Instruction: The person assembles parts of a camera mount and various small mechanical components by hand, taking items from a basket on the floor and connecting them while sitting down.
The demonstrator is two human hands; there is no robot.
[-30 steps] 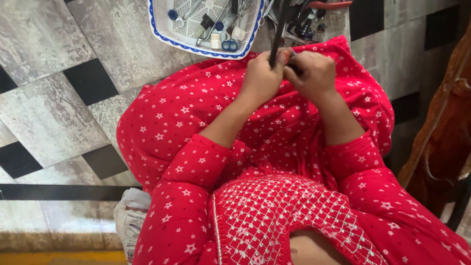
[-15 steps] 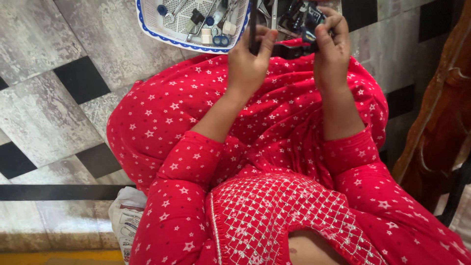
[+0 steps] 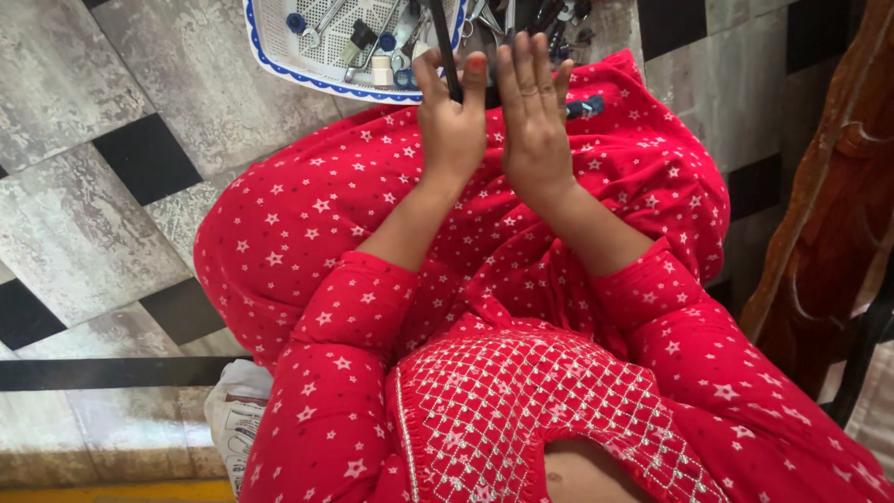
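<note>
Red star-dotted dress (image 3: 326, 214), white blue-rimmed tray (image 3: 279, 56), grey-and-black tiled floor (image 3: 93, 186).

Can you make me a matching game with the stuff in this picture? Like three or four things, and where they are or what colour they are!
Things:
1. tray
2. left hand
3. right hand
4. wooden furniture

Descriptions:
A. brown, at the right edge
B. white with a blue rim, full of small tools
C. open flat, ring on one finger
D. thumb against a thin dark rod

Pairs: 1-B, 2-D, 3-C, 4-A
</note>
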